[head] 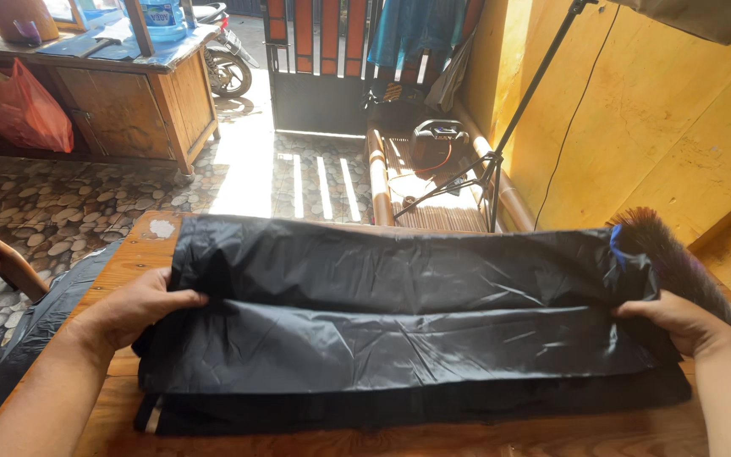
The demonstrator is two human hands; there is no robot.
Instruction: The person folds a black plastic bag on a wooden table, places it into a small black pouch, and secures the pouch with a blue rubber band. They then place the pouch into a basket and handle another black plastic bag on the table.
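You have a wooden table (129, 254) in front of you. Directly on it lies a black folded garment (399, 338), spanning most of its width. Just right of the garment lies 1 dark brush (678, 262); beyond the garment's left corner, a pale smudge (161, 228).

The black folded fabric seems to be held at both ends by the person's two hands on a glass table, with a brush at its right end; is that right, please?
Not quite: the table is wooden, not glass, as the head view shows. The rest holds: the left hand and the right hand grip the black folded fabric at its two ends, and a brush lies at its right end.
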